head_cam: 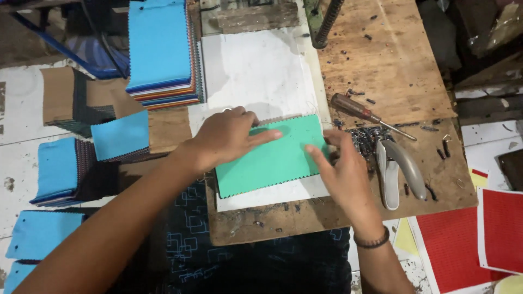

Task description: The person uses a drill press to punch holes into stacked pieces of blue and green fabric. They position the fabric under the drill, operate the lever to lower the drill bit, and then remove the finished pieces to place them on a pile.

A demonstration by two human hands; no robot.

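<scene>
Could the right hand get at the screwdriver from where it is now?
Probably yes. The right hand rests on the green swatch's right edge, and the screwdriver lies just above and to its right on the wooden board, with only small metal bits between them.

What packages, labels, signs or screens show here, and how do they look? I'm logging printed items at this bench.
No packages, signs or screens show.
Red sheets: lower right beside the wooden board, flat rectangles, red with white borders; whether they carry print cannot be told.
Yellow sheet: tucked partly beneath them, pale yellow.
White sheet: on the bench, under the green fabric swatch, blank.
</scene>
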